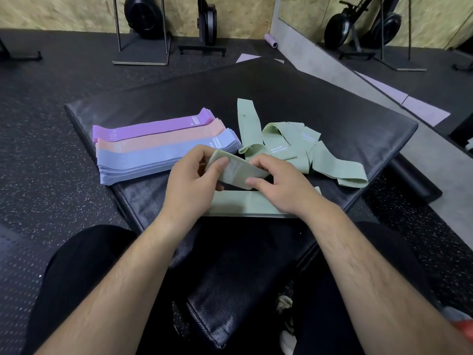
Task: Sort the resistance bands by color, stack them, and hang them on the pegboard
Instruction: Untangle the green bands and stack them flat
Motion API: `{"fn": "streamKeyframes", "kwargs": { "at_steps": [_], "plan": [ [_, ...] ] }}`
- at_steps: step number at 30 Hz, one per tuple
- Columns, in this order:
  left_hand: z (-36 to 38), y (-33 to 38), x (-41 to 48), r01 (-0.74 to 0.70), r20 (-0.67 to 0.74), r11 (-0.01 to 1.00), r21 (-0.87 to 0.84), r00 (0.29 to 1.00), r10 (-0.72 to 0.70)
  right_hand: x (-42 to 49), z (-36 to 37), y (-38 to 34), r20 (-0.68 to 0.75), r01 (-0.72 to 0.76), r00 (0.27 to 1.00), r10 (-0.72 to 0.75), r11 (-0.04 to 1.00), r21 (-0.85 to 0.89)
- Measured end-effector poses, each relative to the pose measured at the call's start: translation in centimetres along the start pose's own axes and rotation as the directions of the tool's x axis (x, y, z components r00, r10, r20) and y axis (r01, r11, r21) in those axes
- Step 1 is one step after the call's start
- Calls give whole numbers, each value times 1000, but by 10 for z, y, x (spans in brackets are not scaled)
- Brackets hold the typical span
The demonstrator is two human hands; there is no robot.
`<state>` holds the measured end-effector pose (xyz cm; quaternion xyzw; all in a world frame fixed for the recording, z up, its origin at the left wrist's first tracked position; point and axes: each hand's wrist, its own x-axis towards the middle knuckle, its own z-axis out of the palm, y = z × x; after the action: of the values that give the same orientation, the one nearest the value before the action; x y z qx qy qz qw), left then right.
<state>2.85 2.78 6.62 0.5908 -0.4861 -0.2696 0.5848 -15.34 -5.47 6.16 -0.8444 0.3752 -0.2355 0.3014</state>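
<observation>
Held item: one green resistance band (234,171), between both hands, raised off the mat.
Left hand (189,180): thumb and curled fingers pinch the band's left end.
Right hand (279,185): thumb and fingers pinch its right end.
Green stack (243,203): one, flat, directly beneath the fingers.
Loose green bands (281,139): tangled heap just beyond the right fingers; count unclear.
Sorted stacks: three, beyond the left fingers; blue stack (158,158) nearest, pink stack (158,140) next, purple stack (153,128) farthest.
Surface: black mat (332,116).
</observation>
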Motion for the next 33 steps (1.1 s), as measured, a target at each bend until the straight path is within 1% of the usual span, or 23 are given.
{"fn": "streamKeyframes", "kwargs": {
  "at_steps": [4, 8, 11, 14, 18, 20, 22, 24, 26, 29, 33],
  "plan": [
    [-11, 0, 4, 9, -73, 998, -67, 997, -14, 10, 0, 15, 3, -22, 1000, 23, 991, -134],
    [-22, -2, 9, 11, -129, 994, -110, 991, -26, 15, -3, 24, -89, -52, 996, 30, 968, -246],
    [-31, -5, 12, 41, -172, 985, -165, 983, -70, 16, -12, 27, -158, -59, 988, 3, 935, -350],
    [-42, -10, 17, 72, -203, 965, -252, 971, -125, 11, -23, 28, -242, -76, 970, -10, 936, -342],
    [-47, -12, 20, 107, -216, 947, -302, 960, -178, 3, -35, 32, -331, -128, 944, 7, 930, -346],
    [-50, -14, 21, 119, -212, 943, -310, 958, -191, -4, -41, 34, -355, -195, 931, 88, 941, -277],
    [-55, -15, 22, 126, -216, 934, -334, 954, -206, -13, -47, 37, -401, -251, 899, 175, 957, -145],
    [-59, -14, 22, 124, -227, 932, -342, 951, -209, -20, -53, 38, -453, -245, 863, 224, 969, 12],
    [-62, -16, 21, 139, -223, 937, -321, 950, -218, -27, -57, 37, -459, -230, 846, 270, 963, 143],
    [-65, -19, 17, 173, -200, 949, -264, 953, -230, -39, -58, 36, -426, -219, 854, 298, 950, 224],
    [-66, -19, 7, 199, -199, 972, -127, 955, -221, -54, -63, 39, -405, -216, 860, 311, 940, 265]
  ]
}}
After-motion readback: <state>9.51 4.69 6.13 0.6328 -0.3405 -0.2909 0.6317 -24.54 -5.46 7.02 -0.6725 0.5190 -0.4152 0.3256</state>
